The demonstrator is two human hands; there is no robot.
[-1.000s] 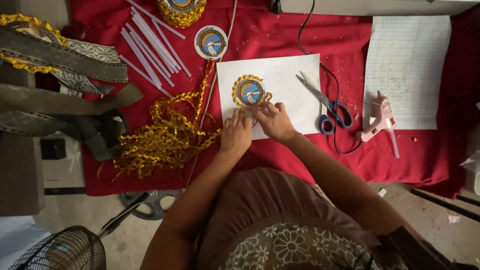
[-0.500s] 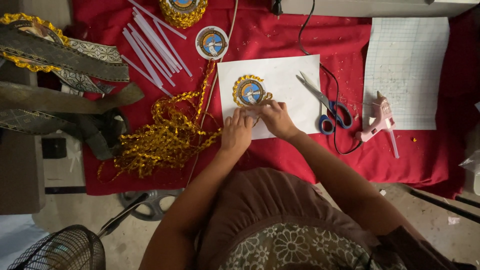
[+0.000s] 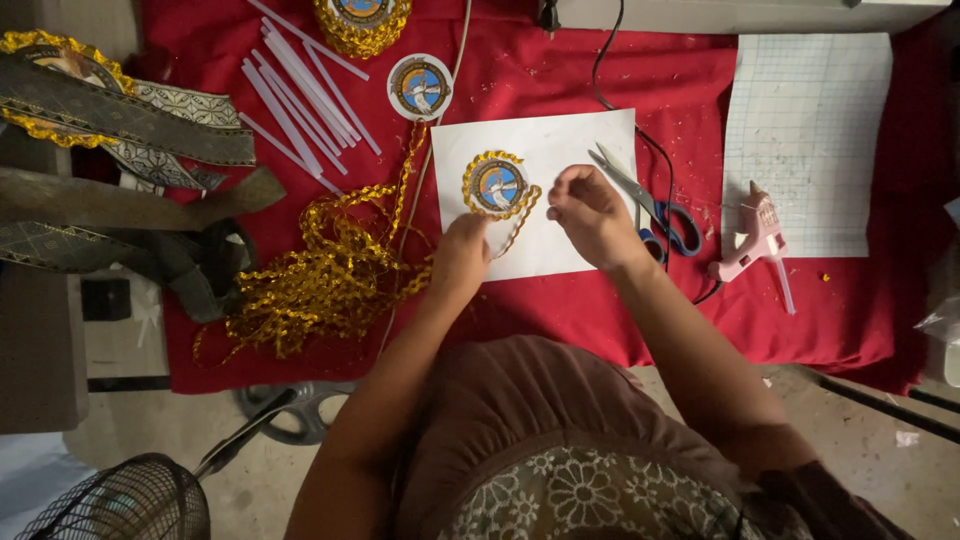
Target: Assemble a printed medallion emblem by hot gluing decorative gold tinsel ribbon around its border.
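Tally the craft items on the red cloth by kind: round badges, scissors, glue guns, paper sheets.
Round badges: 3 (one on the white sheet, one bare, one at the top edge)
Scissors: 1
Glue gun: 1
Paper sheets: 2 (white, gridded)
Total: 7

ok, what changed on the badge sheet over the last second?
The right hand lifted up and right, off the sheet edge, drawing the gold trim away from the round badge. The left hand stayed pressed below the badge. White sheet, scissors and glue gun unchanged.
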